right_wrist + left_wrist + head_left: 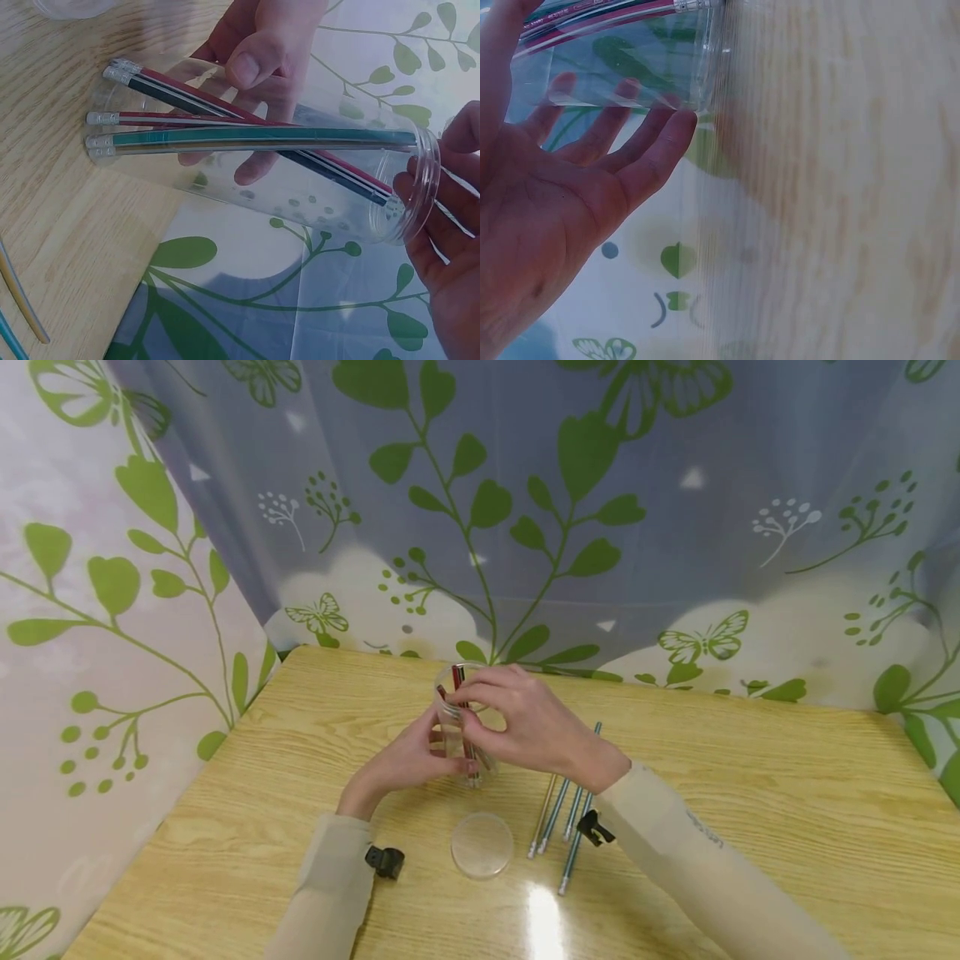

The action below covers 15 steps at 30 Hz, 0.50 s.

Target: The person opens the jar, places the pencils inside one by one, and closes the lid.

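Observation:
A clear plastic jar (247, 191) stands on the table with several pencils (255, 136) inside, red, dark and green, leaning at different angles. My left hand (405, 753) grips the jar's side, its thumb on one side and its fingers round the other. At the jar's mouth, my right hand (528, 718) has bent fingers touching the rim (429, 187), close to the pencil ends. Whether those fingers pinch a pencil is hidden. A round clear lid (482, 845) lies flat in front of the jar.
Several teal pencils (573, 860) and a gold pencil (542, 818) lie loose on the wooden table (262, 827), partly under my right forearm. Behind the table hangs a curtain (675, 568) with leaf and butterfly prints.

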{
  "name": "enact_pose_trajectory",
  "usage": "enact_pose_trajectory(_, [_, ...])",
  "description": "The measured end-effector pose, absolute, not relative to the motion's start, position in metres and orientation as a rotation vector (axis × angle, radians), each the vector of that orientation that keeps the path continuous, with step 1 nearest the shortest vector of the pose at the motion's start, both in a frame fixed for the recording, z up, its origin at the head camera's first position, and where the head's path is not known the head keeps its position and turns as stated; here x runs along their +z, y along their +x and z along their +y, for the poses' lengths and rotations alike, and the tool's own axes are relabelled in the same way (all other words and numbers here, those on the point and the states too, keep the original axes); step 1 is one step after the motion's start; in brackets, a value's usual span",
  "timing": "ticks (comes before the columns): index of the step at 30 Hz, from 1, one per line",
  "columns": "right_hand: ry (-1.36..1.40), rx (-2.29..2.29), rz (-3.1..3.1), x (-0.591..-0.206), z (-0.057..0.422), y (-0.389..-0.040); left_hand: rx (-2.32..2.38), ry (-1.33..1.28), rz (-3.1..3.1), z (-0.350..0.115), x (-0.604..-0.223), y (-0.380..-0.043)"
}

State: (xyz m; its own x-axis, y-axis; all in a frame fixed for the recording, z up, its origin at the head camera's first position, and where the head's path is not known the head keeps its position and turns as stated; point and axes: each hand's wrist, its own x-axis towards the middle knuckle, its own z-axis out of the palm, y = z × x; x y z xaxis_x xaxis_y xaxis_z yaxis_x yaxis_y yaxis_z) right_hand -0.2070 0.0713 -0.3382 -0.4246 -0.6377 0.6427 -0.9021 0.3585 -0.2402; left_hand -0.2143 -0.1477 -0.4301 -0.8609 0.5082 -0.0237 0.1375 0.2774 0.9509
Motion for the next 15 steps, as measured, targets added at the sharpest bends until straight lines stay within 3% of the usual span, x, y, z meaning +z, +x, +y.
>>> enact_pose_trajectory(15, [1.165,0.955,-2.187,-0.341,0.116,-0.200,1.589,0.578,2.252,-0.149,-0.432,-0.217])
